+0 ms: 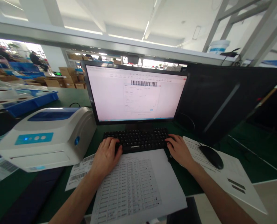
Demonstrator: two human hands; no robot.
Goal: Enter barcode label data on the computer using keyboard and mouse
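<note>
The lit monitor (136, 93), with a barcode and a dialog box on screen, anchors the desk; a dark second screen (224, 99) angles away to its right. Left of the monitor sits a white label printer (49, 137). Just below the monitor lies the black keyboard (138, 140), and below that a printed list (133, 186) overlaps its near edge. A black mouse (212, 156) rests on papers, lower right of the monitor. The left hand (105, 155) and right hand (179, 149) lie loosely spread on the keyboard's two ends, grasping nothing. Good typing here probably means glancing between list and monitor, wrists clear of the sheet.
</note>
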